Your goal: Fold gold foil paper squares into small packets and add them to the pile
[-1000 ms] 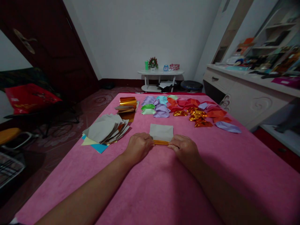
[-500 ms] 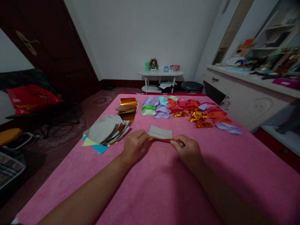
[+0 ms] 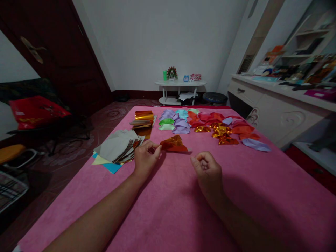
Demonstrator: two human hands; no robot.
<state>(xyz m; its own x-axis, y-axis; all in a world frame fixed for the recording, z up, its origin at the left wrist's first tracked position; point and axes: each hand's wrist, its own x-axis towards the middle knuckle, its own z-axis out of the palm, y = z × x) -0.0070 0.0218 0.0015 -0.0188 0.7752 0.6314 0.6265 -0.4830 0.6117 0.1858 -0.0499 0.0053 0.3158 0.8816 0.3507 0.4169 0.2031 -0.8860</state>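
Observation:
My left hand (image 3: 147, 156) pinches the left end of a folded sheet of shiny orange foil paper (image 3: 173, 144), its foil side facing me. My right hand (image 3: 208, 167) is just right of the foil paper, apart from it, fingers curled and thumb against them; nothing shows in it. Left of my left hand lies a fanned stack of grey-backed paper sheets (image 3: 112, 145), with blue and yellow sheets sticking out beneath. Behind that stack is a pile of gold foil paper (image 3: 144, 116).
Folded paper shapes cover the table's far side: purple (image 3: 181, 126), green (image 3: 166, 121), red (image 3: 214, 117) and gold foil (image 3: 222, 130) ones. A pink cloth (image 3: 168, 203) covers the table. A white dresser (image 3: 286, 105) stands to the right, a low white table (image 3: 181, 83) beyond.
My right hand has let go of the paper and drawn slightly away. My left hand has shifted left and turned the paper, so its orange foil side now shows instead of grey.

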